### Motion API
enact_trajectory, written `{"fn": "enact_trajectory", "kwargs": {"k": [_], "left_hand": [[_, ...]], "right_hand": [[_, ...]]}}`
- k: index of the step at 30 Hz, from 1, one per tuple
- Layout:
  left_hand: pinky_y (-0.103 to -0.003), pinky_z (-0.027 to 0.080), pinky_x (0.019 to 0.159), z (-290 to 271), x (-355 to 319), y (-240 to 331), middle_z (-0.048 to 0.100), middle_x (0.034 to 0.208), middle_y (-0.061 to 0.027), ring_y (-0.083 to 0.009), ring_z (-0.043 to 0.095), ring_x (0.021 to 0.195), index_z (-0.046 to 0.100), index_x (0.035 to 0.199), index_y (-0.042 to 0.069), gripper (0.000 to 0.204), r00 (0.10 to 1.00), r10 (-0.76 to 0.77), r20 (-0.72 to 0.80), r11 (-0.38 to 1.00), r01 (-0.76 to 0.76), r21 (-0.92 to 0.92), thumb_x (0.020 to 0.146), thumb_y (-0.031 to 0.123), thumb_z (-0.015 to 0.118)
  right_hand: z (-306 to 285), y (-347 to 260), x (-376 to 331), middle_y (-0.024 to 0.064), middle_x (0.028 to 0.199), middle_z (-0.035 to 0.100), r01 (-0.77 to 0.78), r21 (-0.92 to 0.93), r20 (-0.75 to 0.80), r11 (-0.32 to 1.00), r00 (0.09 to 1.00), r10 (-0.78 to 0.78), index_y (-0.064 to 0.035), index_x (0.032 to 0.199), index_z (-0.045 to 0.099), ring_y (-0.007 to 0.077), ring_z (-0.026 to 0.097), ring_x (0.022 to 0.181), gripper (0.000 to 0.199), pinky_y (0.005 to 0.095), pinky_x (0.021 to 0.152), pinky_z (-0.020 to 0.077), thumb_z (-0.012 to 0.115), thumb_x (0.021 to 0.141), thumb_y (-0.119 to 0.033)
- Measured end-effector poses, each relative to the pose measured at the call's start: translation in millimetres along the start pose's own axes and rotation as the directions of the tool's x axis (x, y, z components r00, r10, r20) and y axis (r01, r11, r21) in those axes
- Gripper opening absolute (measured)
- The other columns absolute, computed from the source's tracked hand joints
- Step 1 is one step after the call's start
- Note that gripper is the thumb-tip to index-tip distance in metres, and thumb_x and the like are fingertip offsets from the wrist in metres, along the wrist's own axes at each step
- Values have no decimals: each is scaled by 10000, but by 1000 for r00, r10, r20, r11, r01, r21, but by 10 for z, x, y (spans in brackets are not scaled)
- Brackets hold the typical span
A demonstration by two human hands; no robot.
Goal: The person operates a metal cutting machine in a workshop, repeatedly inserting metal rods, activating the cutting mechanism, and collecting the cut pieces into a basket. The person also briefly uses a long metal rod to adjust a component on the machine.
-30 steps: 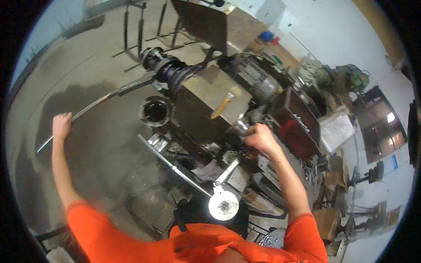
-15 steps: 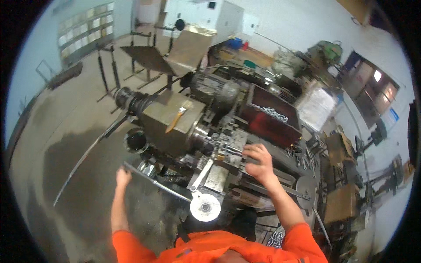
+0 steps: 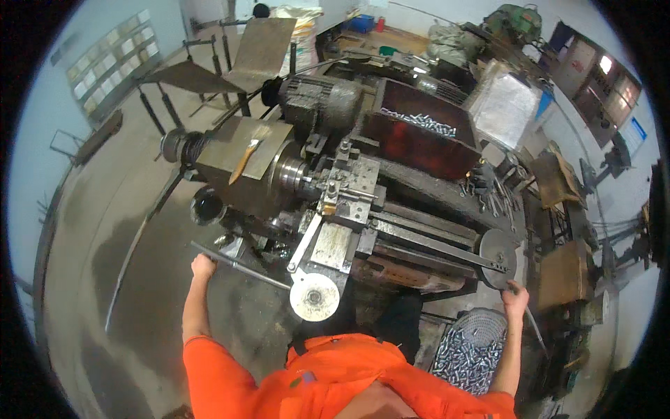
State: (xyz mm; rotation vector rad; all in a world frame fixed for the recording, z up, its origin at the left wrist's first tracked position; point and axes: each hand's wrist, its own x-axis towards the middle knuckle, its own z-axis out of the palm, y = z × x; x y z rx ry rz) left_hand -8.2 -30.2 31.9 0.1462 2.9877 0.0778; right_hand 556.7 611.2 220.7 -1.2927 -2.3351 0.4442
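My left hand [image 3: 203,266] is closed on a long metal lever [image 3: 246,271], near its outer end. The lever runs to a pale round handwheel [image 3: 315,297] at the front of a lathe. At the lathe's right end, my right hand [image 3: 515,297] is curled around a thin metal rod [image 3: 535,327] beside a dark disc [image 3: 494,246]; its fingers show only in part. A tool post [image 3: 347,194] stands between the hands, facing the chuck [image 3: 291,173]. A flat wrench-like handle [image 3: 306,244] slants down from the post.
On the headstock [image 3: 258,143] lies a wooden-handled brush [image 3: 244,160]. Behind the tool post, a dark red bin [image 3: 426,150] holds small shiny metal parts. More parts fill a basket [image 3: 471,353] by my right forearm. Wrenches [image 3: 492,192] lie right of the bin. A long bar [image 3: 143,230] slants over the floor at left.
My right hand has left the tool post area and gone right and nearer to the rod by the disc. My left hand stays on the lever. The view has shifted.
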Motion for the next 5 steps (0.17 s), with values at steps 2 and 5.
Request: {"fn": "enact_trajectory", "kwargs": {"k": [2,5], "left_hand": [[-412,488,764,-25,-177,-142,648,895,-156,-335,616,866,598,1062,65,420,999,49,11,987,-46,-152,722,305,649],[-430,500,752,-157,-256,-358,672,862,-131,-283,654,777,586,1145,108,451,978,-53,201,679,182,-712,733,274,665]], "right_hand": [[-117,563,128,208,1100,574,-69,-234,-27,970,998,64,-28,1145,555,343,531,1036,602,388,881,416,684,578,-182],[-214,1216,448,194,1191,529,-89,-516,-19,852,996,92,-47,1201,515,338,517,1072,631,393,916,404,680,616,-214]]}}
